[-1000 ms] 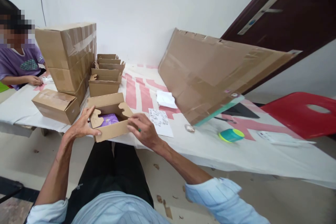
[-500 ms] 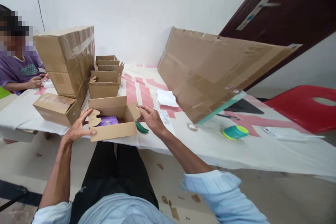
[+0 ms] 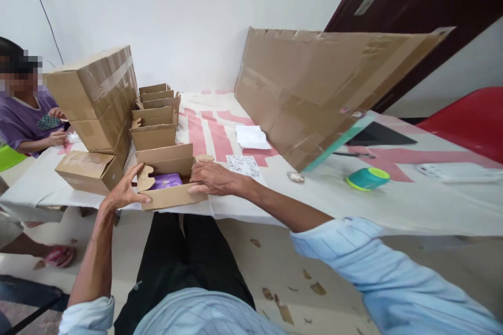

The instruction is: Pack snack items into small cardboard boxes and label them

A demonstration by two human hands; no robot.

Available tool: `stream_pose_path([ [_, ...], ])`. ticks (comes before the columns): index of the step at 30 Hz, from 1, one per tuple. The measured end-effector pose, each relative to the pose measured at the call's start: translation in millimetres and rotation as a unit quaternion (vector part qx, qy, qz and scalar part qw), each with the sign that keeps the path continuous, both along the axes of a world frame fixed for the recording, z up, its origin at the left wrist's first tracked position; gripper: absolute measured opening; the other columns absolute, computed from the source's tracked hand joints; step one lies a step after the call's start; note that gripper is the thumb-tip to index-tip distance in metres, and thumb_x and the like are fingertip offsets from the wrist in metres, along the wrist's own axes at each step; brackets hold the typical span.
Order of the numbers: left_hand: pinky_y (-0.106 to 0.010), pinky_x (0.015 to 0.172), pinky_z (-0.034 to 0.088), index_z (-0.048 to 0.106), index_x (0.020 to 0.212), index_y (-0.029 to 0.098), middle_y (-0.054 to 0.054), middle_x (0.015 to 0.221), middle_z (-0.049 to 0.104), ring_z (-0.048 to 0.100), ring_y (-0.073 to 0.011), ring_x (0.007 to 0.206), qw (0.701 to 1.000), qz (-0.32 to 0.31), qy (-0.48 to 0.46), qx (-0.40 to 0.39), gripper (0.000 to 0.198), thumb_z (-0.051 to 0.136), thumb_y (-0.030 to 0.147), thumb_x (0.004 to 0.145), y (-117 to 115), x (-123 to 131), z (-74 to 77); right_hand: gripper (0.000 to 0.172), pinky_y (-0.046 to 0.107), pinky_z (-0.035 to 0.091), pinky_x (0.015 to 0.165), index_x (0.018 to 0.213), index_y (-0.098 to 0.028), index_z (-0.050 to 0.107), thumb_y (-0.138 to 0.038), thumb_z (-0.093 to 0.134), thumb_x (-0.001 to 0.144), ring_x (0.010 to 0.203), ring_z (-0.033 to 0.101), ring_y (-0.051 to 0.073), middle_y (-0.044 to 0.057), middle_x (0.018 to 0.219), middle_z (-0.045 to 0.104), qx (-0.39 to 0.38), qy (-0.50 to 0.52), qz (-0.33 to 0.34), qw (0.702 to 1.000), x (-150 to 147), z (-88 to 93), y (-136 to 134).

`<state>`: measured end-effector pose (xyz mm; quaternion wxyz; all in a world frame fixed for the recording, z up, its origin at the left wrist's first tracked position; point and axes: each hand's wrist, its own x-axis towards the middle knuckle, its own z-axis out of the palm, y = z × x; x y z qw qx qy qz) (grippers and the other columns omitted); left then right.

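An open cardboard box (image 3: 173, 199) stands at the table's front edge with a purple packet (image 3: 166, 181) inside. My left hand (image 3: 124, 189) grips the box's left end, its thumb on the front wall and its fingers by the notched side flap (image 3: 145, 178). At the other end my right hand (image 3: 212, 178) is closed on the right side wall, thumb toward the front. A right-hand flap (image 3: 204, 158) sticks up behind those fingers. Part of the box's inside is hidden by my right hand.
A closed carton (image 3: 89, 171) sits left of the box, before stacked taped cartons (image 3: 98, 99). Several open boxes (image 3: 154, 128) line up behind. A printed sheet (image 3: 242, 166), white paper (image 3: 252, 137), leaning cardboard panel (image 3: 314, 78) and teal tape roll (image 3: 367, 179) lie rightward. A person (image 3: 27, 115) sits left.
My right hand has moved from the flap's outer edge inward onto the right wall. The green curved object beside the box no longer shows. The camera view has shifted slightly.
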<state>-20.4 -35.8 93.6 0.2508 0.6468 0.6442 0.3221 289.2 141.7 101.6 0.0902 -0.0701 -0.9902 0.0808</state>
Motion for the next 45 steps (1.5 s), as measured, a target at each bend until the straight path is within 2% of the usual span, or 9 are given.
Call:
stream_pose_path([
  [4,-0.062,0.120,0.047,0.034,0.170,0.022,-0.022,0.173,0.032,0.037,-0.0468,0.158,1.000,-0.015,0.004,0.000,0.127,0.092,0.069,0.066,6.5,-3.3,-2.1,0.041,0.035,0.047,0.086,0.073,-0.019,0.076,-0.047,0.070,0.102,0.092,0.069,0.027,0.013,0.086,0.078,0.032,-0.050,-0.064,0.996,-6.6,0.8,-6.7],
  [11,-0.064,0.134,0.022,0.031,0.171,0.019,-0.024,0.170,0.032,0.028,-0.0470,0.162,0.998,-0.025,0.050,0.017,0.139,0.095,0.073,0.059,11.4,0.4,-7.5,0.043,0.035,0.046,0.089,0.075,-0.018,0.078,-0.048,0.066,0.104,0.092,0.071,0.028,0.014,0.085,0.079,0.036,-0.078,-0.081,0.993,-5.6,6.5,-14.7],
  [15,-0.064,0.134,0.022,0.031,0.170,0.019,-0.023,0.166,0.035,0.030,-0.0474,0.160,0.997,-0.036,0.063,0.027,0.143,0.096,0.075,0.056,15.0,6.4,-7.0,0.042,0.032,0.047,0.078,0.086,-0.020,0.080,-0.045,0.056,0.109,0.087,0.075,0.026,0.012,0.091,0.081,-0.031,-0.116,-0.094,0.988,-16.3,14.2,-9.4],
  [18,-0.066,0.133,0.023,0.031,0.170,0.019,-0.024,0.165,0.033,0.032,-0.0482,0.159,0.997,-0.039,0.063,0.034,0.147,0.096,0.078,0.052,17.6,10.7,-7.0,0.025,0.032,0.050,0.079,0.103,-0.019,0.081,-0.043,0.074,0.098,0.098,0.077,0.029,0.015,0.109,0.082,-0.034,-0.131,-0.136,0.982,-36.3,13.9,0.5],
  [21,-0.066,0.133,0.023,0.030,0.170,0.020,-0.024,0.166,0.033,0.031,-0.0479,0.159,0.997,-0.039,0.055,0.028,0.147,0.095,0.079,0.052,19.3,12.5,-6.8,0.028,0.034,0.055,0.084,0.107,-0.020,0.082,-0.034,0.089,0.083,0.101,0.078,0.031,0.015,0.113,0.081,-0.047,-0.155,-0.157,0.974,-57.3,9.5,10.2],
  [29,-0.067,0.133,0.023,0.032,0.170,0.020,-0.024,0.167,0.034,0.032,-0.0484,0.159,0.998,-0.025,0.048,0.024,0.146,0.095,0.079,0.052,21.2,9.0,-11.4,0.042,0.036,0.056,0.098,0.124,-0.024,0.079,-0.031,0.087,0.083,0.123,0.073,0.032,0.015,0.133,0.077,-0.083,-0.136,-0.167,0.973,-71.4,-4.5,17.8],
  [34,-0.065,0.133,0.024,0.032,0.170,0.019,-0.024,0.167,0.033,0.031,-0.0478,0.160,0.998,-0.026,0.050,0.021,0.146,0.095,0.078,0.052,21.4,10.0,-11.8,0.024,0.027,0.056,0.089,0.104,-0.022,0.084,-0.016,0.081,0.080,0.110,0.077,0.026,0.006,0.114,0.084,-0.162,-0.091,-0.227,0.956,-72.1,-7.1,15.6],
  [39,-0.064,0.133,0.026,0.033,0.169,0.015,-0.026,0.168,0.032,0.033,-0.0480,0.159,0.998,-0.020,0.047,0.026,0.149,0.095,0.079,0.050,21.8,9.5,-13.0,0.030,0.025,0.055,0.082,0.098,-0.019,0.085,-0.005,0.065,0.081,0.099,0.078,0.021,0.005,0.104,0.085,-0.168,-0.045,-0.223,0.959,-69.1,8.8,8.2],
  [45,-0.068,0.130,0.029,0.034,0.169,0.021,-0.025,0.171,0.032,0.032,-0.0494,0.160,0.998,-0.028,0.038,0.028,0.145,0.097,0.077,0.051,18.4,9.8,-9.5,0.027,0.026,0.053,0.073,0.086,-0.018,0.085,-0.007,0.063,0.076,0.082,0.074,0.020,0.004,0.091,0.084,-0.150,0.082,-0.208,0.963,-49.9,48.5,18.0],
])
